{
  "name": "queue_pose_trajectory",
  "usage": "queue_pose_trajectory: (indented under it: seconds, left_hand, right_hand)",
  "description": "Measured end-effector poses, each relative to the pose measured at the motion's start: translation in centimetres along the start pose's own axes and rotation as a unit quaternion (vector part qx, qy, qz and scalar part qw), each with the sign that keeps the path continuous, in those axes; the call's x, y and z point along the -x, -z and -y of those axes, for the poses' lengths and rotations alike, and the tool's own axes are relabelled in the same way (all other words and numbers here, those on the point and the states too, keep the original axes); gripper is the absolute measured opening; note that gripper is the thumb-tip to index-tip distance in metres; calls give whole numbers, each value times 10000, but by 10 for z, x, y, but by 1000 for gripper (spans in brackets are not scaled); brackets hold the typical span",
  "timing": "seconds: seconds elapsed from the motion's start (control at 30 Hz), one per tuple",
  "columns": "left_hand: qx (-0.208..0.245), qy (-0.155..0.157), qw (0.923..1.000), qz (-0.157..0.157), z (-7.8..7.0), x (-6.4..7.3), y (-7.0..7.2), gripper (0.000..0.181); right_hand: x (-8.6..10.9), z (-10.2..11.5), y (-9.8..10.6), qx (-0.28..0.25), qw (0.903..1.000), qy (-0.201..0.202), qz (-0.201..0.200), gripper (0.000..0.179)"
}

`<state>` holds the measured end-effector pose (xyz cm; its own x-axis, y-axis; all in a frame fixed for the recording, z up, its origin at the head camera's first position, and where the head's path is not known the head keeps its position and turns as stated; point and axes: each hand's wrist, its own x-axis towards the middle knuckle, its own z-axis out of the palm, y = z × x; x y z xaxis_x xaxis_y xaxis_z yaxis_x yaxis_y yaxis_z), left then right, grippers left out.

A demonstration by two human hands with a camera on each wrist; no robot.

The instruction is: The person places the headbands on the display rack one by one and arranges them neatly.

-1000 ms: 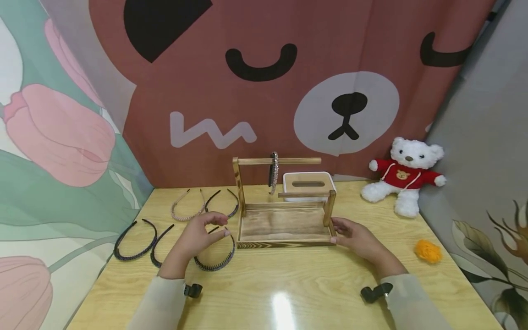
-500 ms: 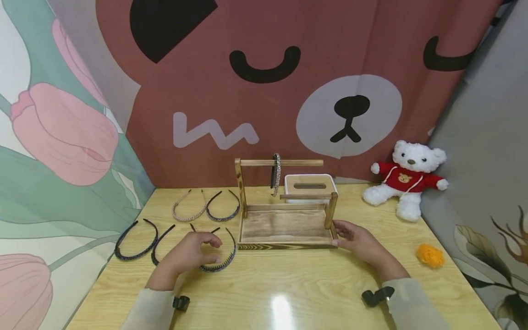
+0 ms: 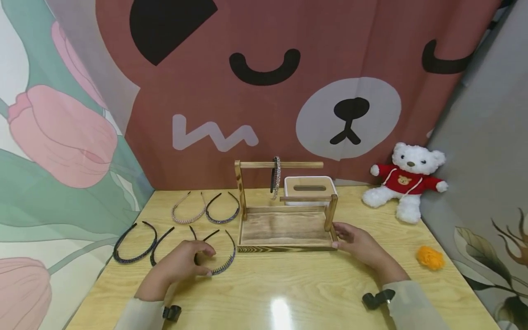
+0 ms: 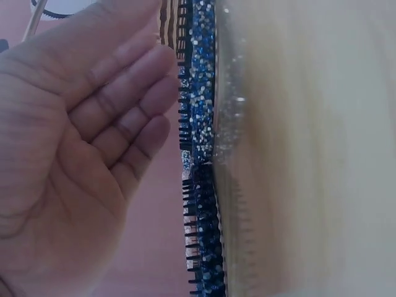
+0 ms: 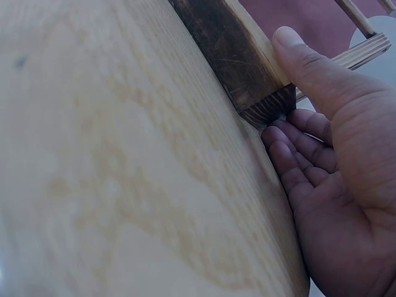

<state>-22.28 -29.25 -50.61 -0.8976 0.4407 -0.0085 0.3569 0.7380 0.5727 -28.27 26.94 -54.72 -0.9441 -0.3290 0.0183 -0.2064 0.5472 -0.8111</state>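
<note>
My left hand (image 3: 183, 263) hovers over the front row of headbands, fingers apart and curved, beside a toothed headband (image 3: 224, 268). In the left wrist view that headband's blue glittery band (image 4: 203, 80) lies on the table just past my fingertips. Part of the headband to its left (image 3: 158, 245) is hidden behind my hand. My right hand (image 3: 356, 243) grips the front right corner of a wooden headband stand (image 3: 284, 250). Seen from the right wrist, the thumb lies against the tray's side and the fingers curl at its lower corner (image 5: 272, 105). A sparkly headband (image 3: 277, 178) hangs on the upper bar.
A dark headband (image 3: 136, 256) lies at far left. Behind are a pink beaded headband (image 3: 187, 221) and a dark blue one (image 3: 222, 220). A tissue box (image 3: 311, 183) stands behind the stand. At right are a white teddy bear (image 3: 408, 176) and an orange fluffy ball (image 3: 430, 257).
My left hand has moved left and toward me, from beside the stand down to the front toothed headband. My right hand has stayed at the stand's corner.
</note>
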Motion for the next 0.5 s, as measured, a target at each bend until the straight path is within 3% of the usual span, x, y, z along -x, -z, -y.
queue_pose_trajectory:
  seconds: [0.3,0.5]
  left_hand:
    - [-13,-396,9991,167,3,3,1,29]
    - [236,-599,9971,399,5,3,1,21]
  right_hand:
    - [1,1,0,-87,9999,28,48,71]
    - [2,5,-1,-88,9999,55,43,70]
